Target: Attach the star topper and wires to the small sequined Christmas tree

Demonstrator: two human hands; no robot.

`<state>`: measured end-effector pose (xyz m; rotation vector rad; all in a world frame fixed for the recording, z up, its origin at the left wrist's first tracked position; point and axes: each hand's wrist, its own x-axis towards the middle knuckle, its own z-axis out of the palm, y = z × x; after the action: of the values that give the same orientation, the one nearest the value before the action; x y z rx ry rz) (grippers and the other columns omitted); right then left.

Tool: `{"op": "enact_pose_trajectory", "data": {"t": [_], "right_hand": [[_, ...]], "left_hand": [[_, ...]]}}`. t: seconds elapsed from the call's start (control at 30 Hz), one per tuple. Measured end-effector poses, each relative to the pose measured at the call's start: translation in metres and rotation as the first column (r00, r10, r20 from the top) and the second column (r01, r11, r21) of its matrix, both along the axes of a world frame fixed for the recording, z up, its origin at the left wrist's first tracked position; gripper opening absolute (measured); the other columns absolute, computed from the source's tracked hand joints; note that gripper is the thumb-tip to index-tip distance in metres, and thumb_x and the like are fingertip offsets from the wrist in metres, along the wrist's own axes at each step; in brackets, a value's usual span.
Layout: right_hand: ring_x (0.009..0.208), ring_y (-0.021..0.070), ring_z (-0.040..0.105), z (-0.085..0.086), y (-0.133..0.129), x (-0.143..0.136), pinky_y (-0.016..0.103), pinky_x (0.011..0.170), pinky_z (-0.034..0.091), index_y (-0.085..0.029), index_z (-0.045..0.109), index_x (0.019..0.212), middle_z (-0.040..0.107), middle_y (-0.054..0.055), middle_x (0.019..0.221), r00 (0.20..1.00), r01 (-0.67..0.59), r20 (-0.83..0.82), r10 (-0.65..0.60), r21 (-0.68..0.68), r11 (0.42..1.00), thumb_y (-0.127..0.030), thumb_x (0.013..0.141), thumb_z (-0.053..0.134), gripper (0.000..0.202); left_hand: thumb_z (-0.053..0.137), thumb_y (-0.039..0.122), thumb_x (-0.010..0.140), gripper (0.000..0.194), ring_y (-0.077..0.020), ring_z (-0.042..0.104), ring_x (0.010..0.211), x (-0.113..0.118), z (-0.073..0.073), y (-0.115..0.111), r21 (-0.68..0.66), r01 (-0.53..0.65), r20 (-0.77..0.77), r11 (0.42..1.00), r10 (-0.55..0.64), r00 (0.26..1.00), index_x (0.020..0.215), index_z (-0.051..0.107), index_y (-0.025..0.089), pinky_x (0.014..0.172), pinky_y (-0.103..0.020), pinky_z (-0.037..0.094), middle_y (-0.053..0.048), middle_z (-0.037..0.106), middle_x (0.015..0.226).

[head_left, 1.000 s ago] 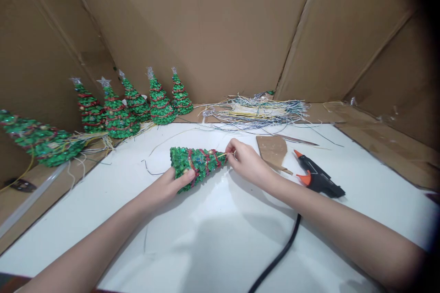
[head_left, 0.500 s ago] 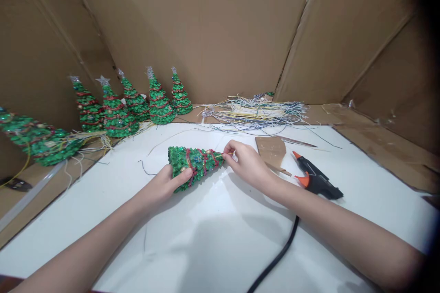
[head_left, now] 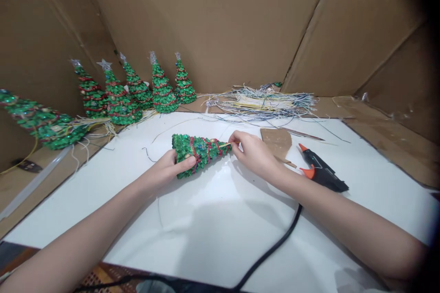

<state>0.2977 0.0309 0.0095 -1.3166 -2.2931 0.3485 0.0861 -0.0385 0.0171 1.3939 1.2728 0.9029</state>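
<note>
A small green Christmas tree (head_left: 202, 151) with red garland lies on its side above the white board, its tip pointing right. My left hand (head_left: 175, 164) is closed around its wide base, thumb on top. At the narrow tip, my right hand (head_left: 249, 147) is closed in a pinch on a thin yellow wire (head_left: 225, 145) that runs along the tree's upper end. No star shows on this tip; the fingers partly cover it. To the right of my right hand lie a torn piece of cardboard (head_left: 277, 141) and a black glue gun (head_left: 325, 171) with orange nozzle and trigger.
Several finished-looking trees (head_left: 165, 89) with clear stars stand at the back left, and another tree (head_left: 44, 121) leans at far left. A bundle of wires (head_left: 268, 103) lies at the back. Cardboard walls (head_left: 213, 23) enclose the board. A black cord (head_left: 271, 249) crosses the front.
The camera view has shifted, so the scene sits slightly higher and farther right. Both hands keep their hold on the tree and wire, with little movement between them.
</note>
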Motion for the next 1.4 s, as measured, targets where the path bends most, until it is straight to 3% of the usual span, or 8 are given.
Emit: {"op": "enact_pose_trajectory", "data": {"t": [0.17,0.37,0.57,0.8,0.93,1.13,1.27,1.4], "right_hand": [[0.076,0.0164,0.055,-0.002,-0.005,-0.002,0.025,0.065,0.034,-0.02,0.058,0.086,0.063,0.004,0.085,0.998,-0.069,0.015,0.068,0.066,0.995,-0.017,0.084,0.042,0.016],[0.07,0.0185,0.055,0.003,-0.002,0.001,0.027,0.057,0.028,-0.019,0.056,0.079,0.064,0.004,0.078,0.992,0.065,0.105,-0.071,0.065,0.996,-0.028,0.083,0.048,0.013],[0.078,0.0181,0.056,-0.002,-0.008,-0.004,0.026,0.062,0.031,-0.019,0.054,0.085,0.062,0.005,0.087,0.996,-0.011,0.088,0.003,0.096,0.995,-0.024,0.087,0.044,0.012],[0.069,0.0199,0.055,0.01,-0.004,0.001,0.028,0.054,0.023,-0.019,0.055,0.083,0.064,0.007,0.08,0.959,0.081,0.27,-0.081,0.01,0.997,-0.029,0.088,0.041,0.018],[0.073,0.0183,0.055,0.011,-0.007,0.0,0.027,0.056,0.026,-0.018,0.053,0.089,0.061,0.008,0.089,0.967,-0.014,0.255,0.004,0.036,0.999,-0.019,0.089,0.035,0.018],[0.074,0.0169,0.056,0.006,-0.008,-0.002,0.025,0.056,0.027,-0.021,0.054,0.09,0.062,0.004,0.088,0.981,-0.044,0.193,0.028,0.075,0.996,-0.024,0.09,0.037,0.017],[0.072,0.0171,0.057,0.007,-0.005,0.0,0.025,0.055,0.026,-0.021,0.055,0.088,0.065,0.003,0.084,0.981,0.011,0.194,-0.018,0.037,0.999,-0.026,0.088,0.042,0.014],[0.073,0.0155,0.057,0.004,-0.006,0.0,0.024,0.057,0.027,-0.02,0.055,0.083,0.064,0.002,0.084,0.99,-0.029,0.143,0.018,0.071,0.997,-0.024,0.088,0.042,0.015]], "left_hand": [[0.058,0.049,0.075,0.057,-0.0293,0.054,0.106,-0.001,-0.004,0.001,0.004,0.039,0.023,0.999,-0.039,0.999,0.118,0.053,0.013,0.09,-0.04,0.044,-0.012,0.061,0.113],[0.055,0.049,0.077,0.052,-0.0276,0.056,0.102,0.001,0.0,-0.001,0.044,0.01,-0.044,0.999,-0.008,0.999,0.114,0.056,0.012,0.09,-0.039,0.044,-0.011,0.062,0.111],[0.055,0.053,0.076,0.056,-0.0285,0.056,0.102,0.0,-0.002,0.0,0.037,-0.009,-0.083,0.999,0.012,0.996,0.116,0.055,0.013,0.09,-0.039,0.044,-0.01,0.063,0.11],[0.054,0.054,0.075,0.053,-0.0287,0.056,0.101,0.002,-0.002,0.0,0.07,-0.059,-0.085,0.996,0.065,0.994,0.11,0.058,0.015,0.087,-0.036,0.046,-0.008,0.065,0.103],[0.055,0.058,0.072,0.053,-0.03,0.058,0.095,0.001,-0.003,0.0,0.064,-0.108,-0.172,0.992,0.118,0.978,0.101,0.06,0.014,0.081,-0.038,0.047,-0.009,0.066,0.097],[0.055,0.057,0.074,0.056,-0.0296,0.056,0.101,-0.006,-0.008,0.004,0.101,-0.102,-0.198,0.99,0.12,0.973,0.107,0.053,0.012,0.084,-0.036,0.046,-0.012,0.062,0.109],[0.056,0.057,0.074,0.062,-0.0285,0.053,0.107,-0.007,-0.01,0.008,0.182,-0.131,-0.169,0.975,0.162,0.972,0.118,0.046,0.015,0.089,-0.034,0.043,-0.011,0.057,0.119],[0.049,0.065,0.073,0.067,-0.0293,0.054,0.104,-0.005,-0.014,0.008,0.247,-0.162,-0.082,0.955,0.187,0.979,0.115,0.049,0.013,0.089,-0.037,0.043,-0.013,0.059,0.115]]}}
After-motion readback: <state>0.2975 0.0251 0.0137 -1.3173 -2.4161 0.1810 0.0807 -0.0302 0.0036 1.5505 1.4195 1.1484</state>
